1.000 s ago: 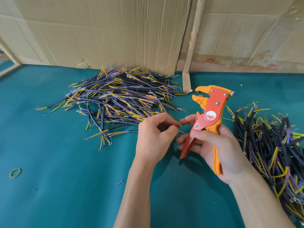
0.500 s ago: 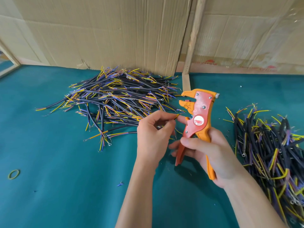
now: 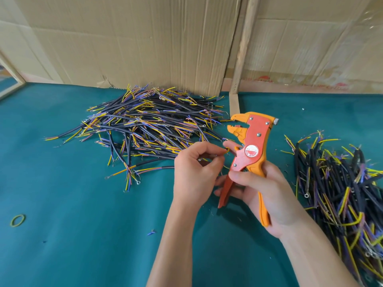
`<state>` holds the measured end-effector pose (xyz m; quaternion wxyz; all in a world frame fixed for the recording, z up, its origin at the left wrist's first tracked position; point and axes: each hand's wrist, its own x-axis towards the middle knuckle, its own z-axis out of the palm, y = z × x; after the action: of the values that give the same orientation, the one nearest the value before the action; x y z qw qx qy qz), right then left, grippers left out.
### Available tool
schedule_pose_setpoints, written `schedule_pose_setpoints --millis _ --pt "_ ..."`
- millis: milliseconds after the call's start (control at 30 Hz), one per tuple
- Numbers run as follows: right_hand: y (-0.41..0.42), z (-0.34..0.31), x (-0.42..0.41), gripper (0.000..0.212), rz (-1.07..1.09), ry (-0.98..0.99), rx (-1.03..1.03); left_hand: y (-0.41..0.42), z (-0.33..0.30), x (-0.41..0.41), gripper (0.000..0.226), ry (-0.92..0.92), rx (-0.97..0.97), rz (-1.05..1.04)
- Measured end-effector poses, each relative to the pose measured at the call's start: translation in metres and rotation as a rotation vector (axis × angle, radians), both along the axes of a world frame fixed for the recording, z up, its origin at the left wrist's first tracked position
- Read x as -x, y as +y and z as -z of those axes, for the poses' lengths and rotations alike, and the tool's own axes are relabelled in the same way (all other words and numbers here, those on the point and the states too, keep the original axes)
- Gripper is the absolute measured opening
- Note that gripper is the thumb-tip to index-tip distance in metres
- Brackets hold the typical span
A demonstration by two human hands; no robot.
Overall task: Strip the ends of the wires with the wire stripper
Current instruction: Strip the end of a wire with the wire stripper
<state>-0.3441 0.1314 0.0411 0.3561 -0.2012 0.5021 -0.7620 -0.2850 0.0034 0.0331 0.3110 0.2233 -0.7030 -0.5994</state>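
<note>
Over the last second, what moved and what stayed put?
The right hand carried the wire stripper left, closer to the left hand; its grip on the handles is unchanged. The left hand still pinches a wire end, now beside the stripper's body. Both wire piles and the rubber band stayed put.

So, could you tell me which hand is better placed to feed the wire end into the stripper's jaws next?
The left hand, probably: it pinches the yellow wire end just below the open jaws, while the right hand is occupied gripping the wire stripper handles.
</note>
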Motion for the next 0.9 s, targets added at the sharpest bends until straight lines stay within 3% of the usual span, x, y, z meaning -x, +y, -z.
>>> schedule_pose_setpoints --millis 333,567,900 --pt "0.014 -0.002 0.013 0.059 0.057 -0.076 0.046 -0.010 -0.001 -0.005 0.023 0.074 0.112 -0.129" --pt "0.022 -0.005 0.014 0.047 -0.189 -0.183 -0.078 -0.011 -0.001 -0.006 0.027 0.118 0.202 -0.239" --pt "0.014 -0.009 0.003 0.057 -0.249 -0.278 -0.084 -0.012 0.001 -0.004 0.027 0.133 0.196 -0.249"
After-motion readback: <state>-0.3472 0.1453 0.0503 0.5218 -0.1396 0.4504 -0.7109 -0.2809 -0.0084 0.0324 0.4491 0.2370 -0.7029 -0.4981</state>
